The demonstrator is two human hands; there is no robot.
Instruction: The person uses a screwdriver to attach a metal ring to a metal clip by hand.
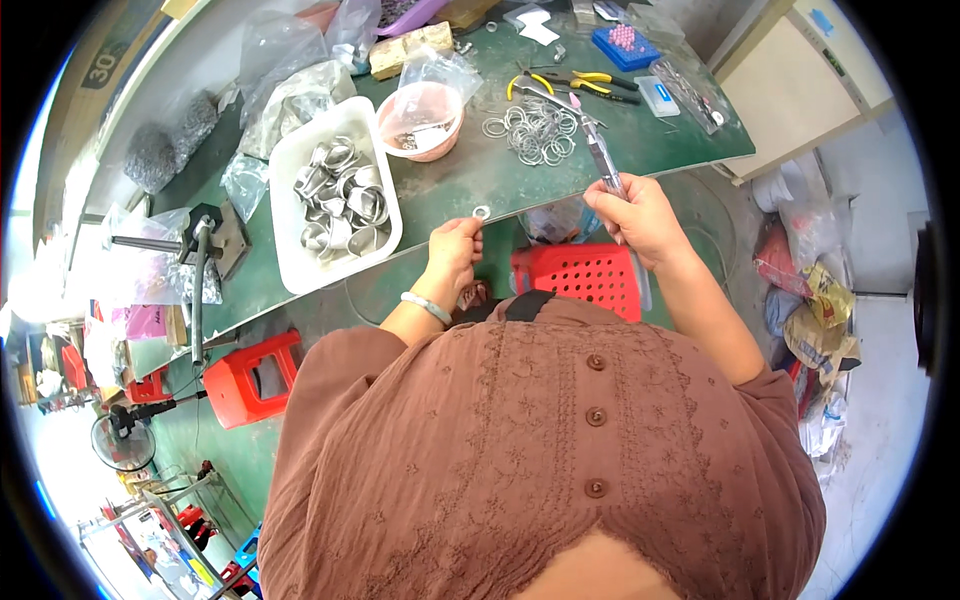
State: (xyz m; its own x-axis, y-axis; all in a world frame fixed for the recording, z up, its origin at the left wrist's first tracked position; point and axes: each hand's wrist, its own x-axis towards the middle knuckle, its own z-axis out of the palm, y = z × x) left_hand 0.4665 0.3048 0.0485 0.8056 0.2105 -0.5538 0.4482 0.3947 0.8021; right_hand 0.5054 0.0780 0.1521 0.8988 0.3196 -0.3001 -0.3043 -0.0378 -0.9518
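Note:
My left hand (455, 252) is at the near edge of the green table (440, 195), fingers pinched on a small silvery ring (481, 212). My right hand (640, 220) wraps round the shiny handle of a hammer (603, 160), whose crosswise metal head points away from me over the table. Just left of that head lies a loose pile of thin metal rings (540, 133). To the left of my left hand stands a white tray (388, 170) full of wide, curved steel bands (345, 200).
Beyond the tray sits a pink bowl (455, 135) with a plastic bag in it. Yellow-handled pliers (592, 78) and a blue box of pink beads (627, 45) lie farther back. A metal stand (215, 243) rises at the left. Below are red stools (585, 275).

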